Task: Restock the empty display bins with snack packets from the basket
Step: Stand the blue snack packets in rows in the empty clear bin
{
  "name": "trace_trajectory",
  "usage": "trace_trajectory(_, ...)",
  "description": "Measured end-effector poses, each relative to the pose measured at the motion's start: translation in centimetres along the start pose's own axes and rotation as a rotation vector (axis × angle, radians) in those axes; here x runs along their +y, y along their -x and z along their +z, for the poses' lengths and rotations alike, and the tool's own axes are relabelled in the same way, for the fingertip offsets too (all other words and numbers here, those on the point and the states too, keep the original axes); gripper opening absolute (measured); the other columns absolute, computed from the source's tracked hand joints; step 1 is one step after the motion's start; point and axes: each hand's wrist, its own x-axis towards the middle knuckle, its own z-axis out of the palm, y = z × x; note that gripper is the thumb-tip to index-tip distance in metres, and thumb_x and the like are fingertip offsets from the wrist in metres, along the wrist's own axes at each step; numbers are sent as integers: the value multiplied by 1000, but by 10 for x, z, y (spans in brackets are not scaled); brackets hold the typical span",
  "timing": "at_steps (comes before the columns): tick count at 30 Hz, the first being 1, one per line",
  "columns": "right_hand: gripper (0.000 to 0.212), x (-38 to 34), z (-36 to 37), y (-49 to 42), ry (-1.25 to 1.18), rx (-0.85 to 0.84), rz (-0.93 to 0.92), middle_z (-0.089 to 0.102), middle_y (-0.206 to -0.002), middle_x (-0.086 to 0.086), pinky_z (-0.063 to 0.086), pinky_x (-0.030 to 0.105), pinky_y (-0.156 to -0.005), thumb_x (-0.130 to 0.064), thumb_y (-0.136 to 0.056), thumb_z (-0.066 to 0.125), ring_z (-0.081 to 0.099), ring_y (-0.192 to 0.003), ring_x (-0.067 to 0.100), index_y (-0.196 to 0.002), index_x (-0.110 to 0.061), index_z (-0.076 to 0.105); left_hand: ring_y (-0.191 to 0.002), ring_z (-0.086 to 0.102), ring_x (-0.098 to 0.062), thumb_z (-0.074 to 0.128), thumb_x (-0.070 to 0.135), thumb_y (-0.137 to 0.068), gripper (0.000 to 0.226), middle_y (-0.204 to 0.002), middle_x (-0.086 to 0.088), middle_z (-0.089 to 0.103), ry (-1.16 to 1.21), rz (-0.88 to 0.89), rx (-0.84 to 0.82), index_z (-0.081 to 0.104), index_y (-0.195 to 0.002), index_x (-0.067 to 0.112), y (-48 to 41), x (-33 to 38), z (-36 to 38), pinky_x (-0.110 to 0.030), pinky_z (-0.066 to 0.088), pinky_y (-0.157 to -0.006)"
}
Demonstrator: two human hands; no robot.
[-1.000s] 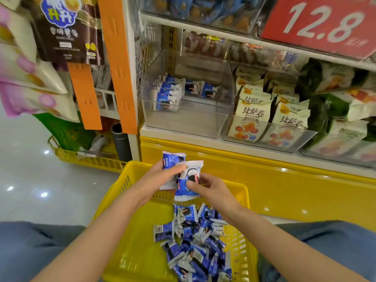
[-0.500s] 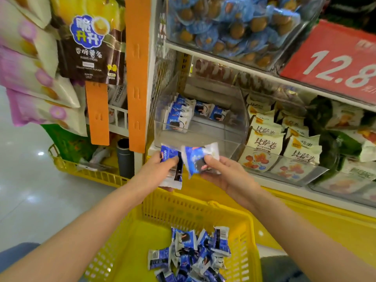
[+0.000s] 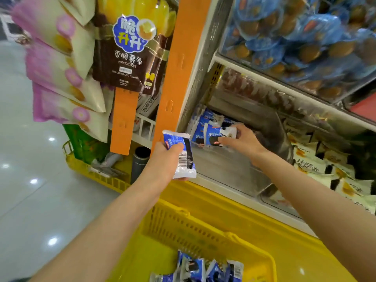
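Observation:
My left hand (image 3: 162, 159) grips a blue-and-white snack packet (image 3: 182, 155), barcode side up, just in front of the clear display bin (image 3: 234, 169). Inside that bin my right hand (image 3: 242, 139) holds another blue-and-white packet (image 3: 218, 135) upright against a short row of the same packets (image 3: 205, 121) at the bin's back left. The rest of the bin floor is bare. Below, the yellow basket (image 3: 203, 231) holds several more blue packets (image 3: 197, 269) at its bottom.
An orange strip (image 3: 177, 74) with hanging snack bags (image 3: 130, 47) stands left of the bin. The neighbouring bin to the right holds white-and-yellow packets (image 3: 313, 165). A shelf above carries blue-wrapped snacks (image 3: 295, 37). A second yellow basket (image 3: 97, 174) sits on the floor at left.
Both hands rose from above the basket to the shelf. My right hand carried its packet into the clear bin; my left hand stopped just outside with its packet.

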Motion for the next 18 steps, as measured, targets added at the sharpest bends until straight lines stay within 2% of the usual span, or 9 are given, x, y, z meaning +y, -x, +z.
trace_trajectory(2, 53, 1, 9, -16, 210, -75, -43, 54, -105, 1, 42, 28, -78, -29, -76, 76, 52, -96, 16, -120, -12, 52, -69, 62, -20, 46, 21, -97, 32, -101, -12, 62, 15, 8, 20, 40, -127, 13, -4, 1, -7, -25, 53, -41)
trace_trajectory(5, 56, 1, 23, -32, 358, -124, -122, 50, -92, -2, 34, 24, -67, -29, -76, 77, 46, -89, 14, -121, -6, 54, -67, 61, -17, 46, 21, -97, 20, -90, -8, 62, 39, 8, 43, 41, -115, 16, -8, 4, -17, -22, 51, -40)
trace_trajectory(8, 54, 2, 31, -41, 511, -172, -195, 55, -102, 2, 40, 27, -77, -33, -77, 75, 53, -92, 19, -120, -7, 57, -65, 61, -17, 47, 21, -97, 17, -85, -6, 60, 33, 4, 66, 42, -112, 17, -11, 7, -23, -23, 51, -40)
trace_trajectory(10, 54, 2, 32, -45, 543, -180, -208, 60, -109, 8, 45, 33, -84, -34, -77, 75, 57, -96, 23, -120, -8, 58, -67, 61, -19, 46, 21, -97, 16, -93, -10, 62, 23, 10, 69, 41, -112, 19, -13, 7, -26, -25, 52, -43)
trace_trajectory(12, 53, 2, 34, -46, 539, -155, -216, 61, -111, 10, 44, 31, -84, -33, -76, 76, 55, -92, 20, -119, -7, 59, -69, 62, -19, 45, 22, -97, 15, -100, -12, 62, 19, 16, 67, 40, -111, 20, -14, 8, -28, -27, 53, -45)
trace_trajectory(15, 54, 4, 40, -48, 503, -112, -187, 61, -112, 9, 46, 31, -82, -33, -76, 76, 54, -90, 16, -120, -9, 58, -68, 62, -18, 47, 22, -96, 19, -95, -10, 61, 23, 27, 62, 40, -114, 19, -15, 8, -28, -26, 53, -44)
trace_trajectory(18, 58, 5, 39, -49, 544, -145, -140, 61, -112, 10, 47, 33, -83, -40, -77, 73, 56, -94, 20, -124, -12, 54, -67, 61, -15, 48, 21, -96, 18, -89, -5, 60, 22, 39, 47, 40, -111, 20, -13, 9, -22, -23, 52, -42)
